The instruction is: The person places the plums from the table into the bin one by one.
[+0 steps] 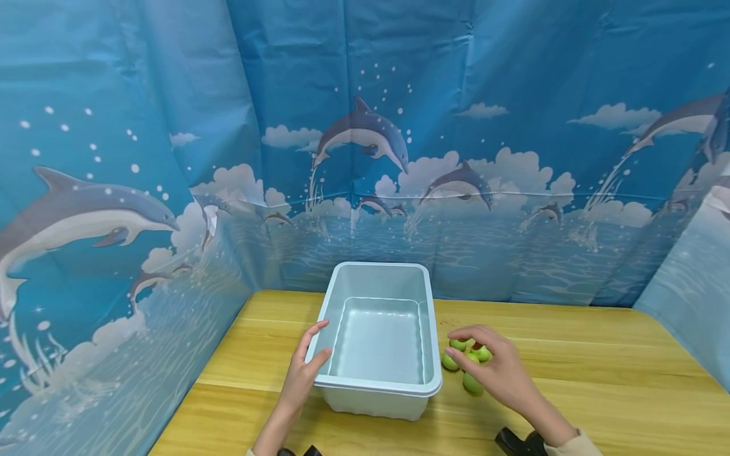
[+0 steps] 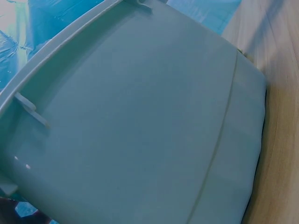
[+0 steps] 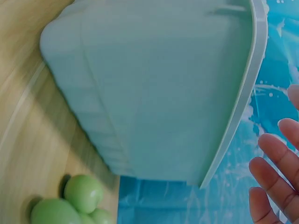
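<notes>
Plastic bin (image 1: 376, 403), pale blue-grey and rectangular, is standing upright on your wood-grained bench (image 1: 616, 380), its open top facing upward and its inner floor showing between the walls. Your left hand (image 1: 301, 366) is lying at the bin's left rim, toward the near corner, with the thumb and forefinger spreading apart and reaching over the edge. You are leaving that hand fairly wide, though how firmly it is touching the rim cannot be told. The left wrist view is showing mainly the bin's outer wall beside the bench.

Just beyond the bin's right wall, your right hand (image 1: 499, 362) is hovering above several green fruits (image 1: 473, 384), which are sitting on the bench in a close cluster. You are holding its thumb apart from the gently curving fingers, so the hand is looking wide and free of any load. In the right wrist view, your fingers are spreading near rim height, while the fruits are resting lower down, near the bin's base.

Behind the bench, a blue curtain (image 1: 513, 76) is hanging in folds, displaying leaping dolphins (image 1: 365, 132) and white clouds (image 1: 519, 168).
</notes>
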Motion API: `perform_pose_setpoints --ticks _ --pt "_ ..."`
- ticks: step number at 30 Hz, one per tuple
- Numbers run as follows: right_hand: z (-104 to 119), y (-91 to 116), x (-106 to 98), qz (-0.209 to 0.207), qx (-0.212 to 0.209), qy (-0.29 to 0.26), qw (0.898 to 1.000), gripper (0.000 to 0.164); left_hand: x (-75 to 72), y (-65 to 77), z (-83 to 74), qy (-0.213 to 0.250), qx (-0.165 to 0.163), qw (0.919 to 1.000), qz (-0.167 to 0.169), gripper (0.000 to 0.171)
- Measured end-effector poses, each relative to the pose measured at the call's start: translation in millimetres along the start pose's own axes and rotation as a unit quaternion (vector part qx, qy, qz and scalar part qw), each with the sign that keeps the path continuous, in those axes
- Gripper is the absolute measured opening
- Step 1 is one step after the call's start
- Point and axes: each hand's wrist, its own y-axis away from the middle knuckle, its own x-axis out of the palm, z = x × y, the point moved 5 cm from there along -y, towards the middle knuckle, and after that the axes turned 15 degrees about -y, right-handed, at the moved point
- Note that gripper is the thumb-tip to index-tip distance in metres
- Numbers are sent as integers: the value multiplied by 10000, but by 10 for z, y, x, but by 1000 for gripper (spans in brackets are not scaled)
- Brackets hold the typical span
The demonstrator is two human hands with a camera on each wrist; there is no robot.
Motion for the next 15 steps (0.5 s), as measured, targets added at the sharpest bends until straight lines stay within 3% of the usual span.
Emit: perform_pose_setpoints --ticks 8,15 --pt "-143 100 -151 -119 444 185 9988 26 -3 4 -1 43 -39 10000 -8 49" --pt "-263 176 -237 -243 496 411 9976 27 -1 2 5 22 -37 10000 -3 47"
